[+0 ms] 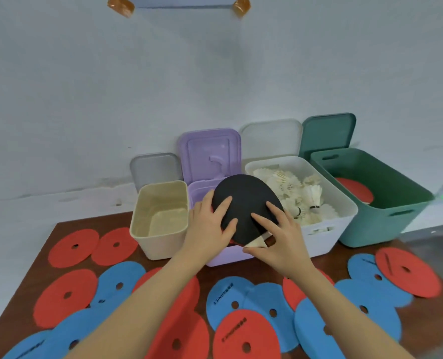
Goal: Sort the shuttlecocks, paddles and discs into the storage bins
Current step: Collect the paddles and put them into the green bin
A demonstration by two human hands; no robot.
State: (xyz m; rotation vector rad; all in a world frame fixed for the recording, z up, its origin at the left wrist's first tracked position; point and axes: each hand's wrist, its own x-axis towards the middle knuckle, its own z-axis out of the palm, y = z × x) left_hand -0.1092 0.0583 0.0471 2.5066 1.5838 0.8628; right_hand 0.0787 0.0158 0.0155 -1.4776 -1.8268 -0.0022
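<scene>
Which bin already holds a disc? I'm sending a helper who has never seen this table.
Four open bins line the table's far edge against the wall. Go to the right end: the dark green bin, the largest, with a red disc lying inside. Its white neighbour holds shuttlecocks instead.

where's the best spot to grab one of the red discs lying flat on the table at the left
Probably its outer rim. The red disc lies flat on the table, with its far left edge clear of other discs, so come from the left and pinch under that edge. The small centre hole is another option for hooking a finger.
</scene>
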